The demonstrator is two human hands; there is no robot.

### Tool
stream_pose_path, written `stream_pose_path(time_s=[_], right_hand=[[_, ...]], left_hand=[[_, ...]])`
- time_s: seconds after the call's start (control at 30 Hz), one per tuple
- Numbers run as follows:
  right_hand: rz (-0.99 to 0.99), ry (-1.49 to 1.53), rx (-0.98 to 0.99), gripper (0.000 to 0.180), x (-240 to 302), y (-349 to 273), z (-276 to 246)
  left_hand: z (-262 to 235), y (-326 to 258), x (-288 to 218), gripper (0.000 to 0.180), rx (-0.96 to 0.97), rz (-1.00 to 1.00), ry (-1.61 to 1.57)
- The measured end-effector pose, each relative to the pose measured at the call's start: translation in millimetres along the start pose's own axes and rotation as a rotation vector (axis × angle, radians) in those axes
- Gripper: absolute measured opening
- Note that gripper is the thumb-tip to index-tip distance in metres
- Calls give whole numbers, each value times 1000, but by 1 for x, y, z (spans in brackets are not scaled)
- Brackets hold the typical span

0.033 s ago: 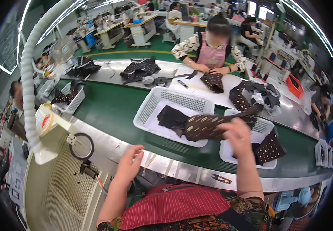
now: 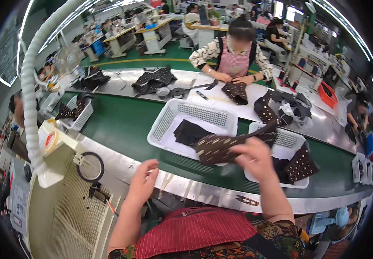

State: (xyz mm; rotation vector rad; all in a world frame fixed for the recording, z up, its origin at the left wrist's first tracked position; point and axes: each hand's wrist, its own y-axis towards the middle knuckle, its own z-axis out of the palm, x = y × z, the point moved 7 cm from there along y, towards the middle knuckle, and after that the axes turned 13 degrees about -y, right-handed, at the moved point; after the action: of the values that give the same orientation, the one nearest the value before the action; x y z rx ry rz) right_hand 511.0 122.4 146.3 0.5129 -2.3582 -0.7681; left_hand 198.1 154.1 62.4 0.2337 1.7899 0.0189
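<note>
A brown fabric piece with gold dashes [image 2: 216,149] is in my right hand [image 2: 257,159], its fingers closed on it and a little blurred. The piece stretches across the front right side of a white perforated basket [image 2: 162,140] and over the neighbouring one. Black fabric [image 2: 189,132] lies in the first basket, its right end meeting the patterned piece. My left hand [image 2: 144,179] hovers over the metal table edge, empty, with fingers apart and slightly curled. In the second white basket [image 2: 255,178], a brown dotted fabric piece [image 2: 301,166] hangs over the right rim.
A green conveyor belt [image 2: 121,121] runs under the baskets. Thread snips [image 2: 248,200] lie on the metal edge [image 2: 203,190]. Across the belt, a person [image 2: 234,56] handles dotted fabric [image 2: 236,92]. A beige machine tray with a black ring [image 2: 89,167] stands at my left beside a white flexible hose [image 2: 30,86].
My right hand and the brown patterned fabric have shifted left, further over the first basket. My left hand has barely moved.
</note>
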Motion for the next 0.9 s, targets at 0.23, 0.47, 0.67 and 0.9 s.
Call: stream_pose_path(time_s=[0.23,0.47,0.67,0.9], right_hand=[[-230,367,389,24,102,-33,118],[-480,430,594,28,148,-60,159],[-666,413,555,27,181,-70,164],[-699,518,769,27,197,-87,177]], left_hand=[[36,21,-24,40,391,-130,17],[52,-23,11,46,807,-421,153],[31,-40,22,50,743,-412,369],[-7,-64,19,24,462,-356,560]])
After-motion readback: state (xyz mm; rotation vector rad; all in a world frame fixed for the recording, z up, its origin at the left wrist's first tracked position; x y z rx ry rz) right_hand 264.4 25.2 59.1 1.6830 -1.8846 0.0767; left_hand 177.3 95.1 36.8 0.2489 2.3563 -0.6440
